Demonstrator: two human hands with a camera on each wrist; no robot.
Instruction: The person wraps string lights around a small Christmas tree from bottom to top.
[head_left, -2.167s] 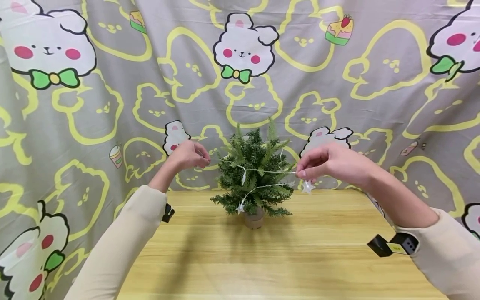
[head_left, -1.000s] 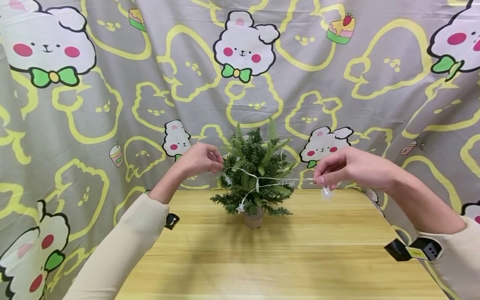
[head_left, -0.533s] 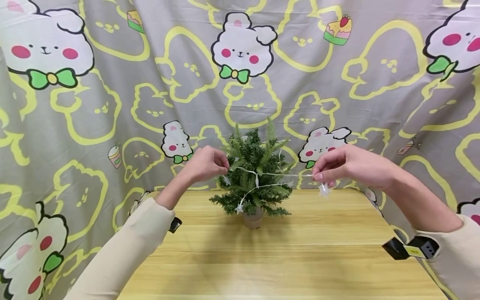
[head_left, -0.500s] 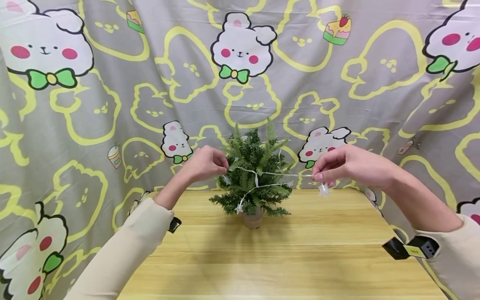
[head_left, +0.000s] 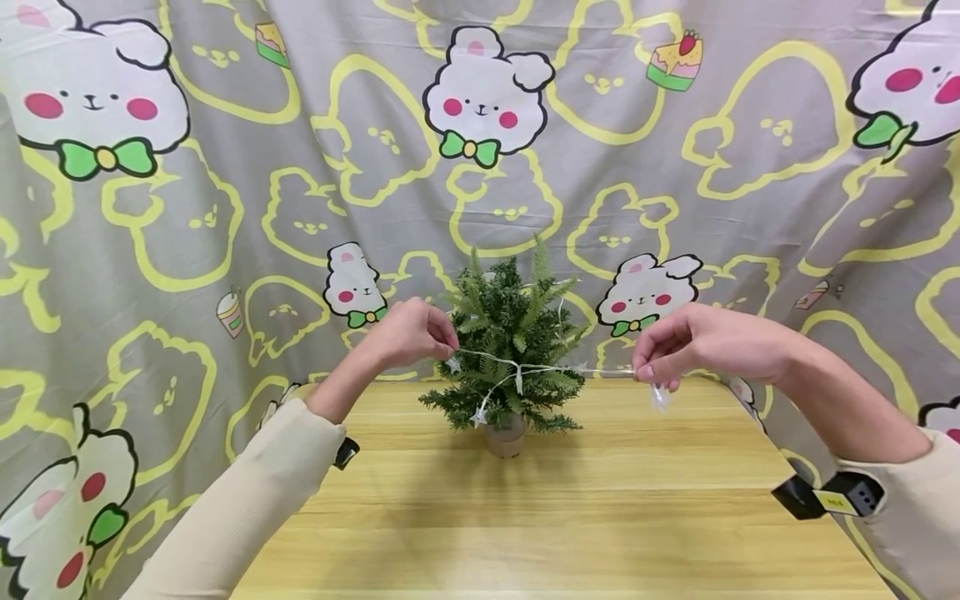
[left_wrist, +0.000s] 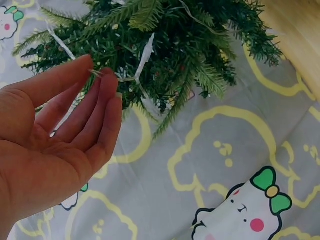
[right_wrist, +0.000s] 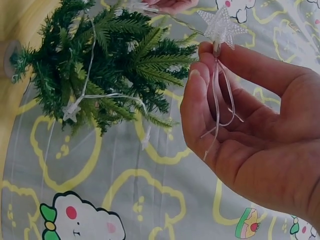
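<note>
A small artificial Christmas tree (head_left: 510, 333) stands on the table in a brownish pot (head_left: 507, 437). A string of star lights (head_left: 573, 368) stretches across its front between both hands. My left hand (head_left: 416, 333) pinches the string at the tree's left side; in the left wrist view the thin wire runs between thumb and fingertips (left_wrist: 111, 82). To the right of the tree, my right hand (head_left: 697, 346) pinches the string near a clear plastic star (right_wrist: 222, 29), and loose wire loops into the palm. A lower star (head_left: 480, 415) hangs against the bottom branches.
The wooden table (head_left: 555, 525) reaches toward me in front of the tree. Close behind it hangs a grey curtain (head_left: 637, 183) printed with yellow outlines and white rabbits. A black wrist camera (head_left: 828, 497) sits at the right sleeve.
Over the two seconds, the left hand moves right and down to the tree's side, and the right hand moves farther right. Lately both dip slightly, lowering the stretched string across the branches.
</note>
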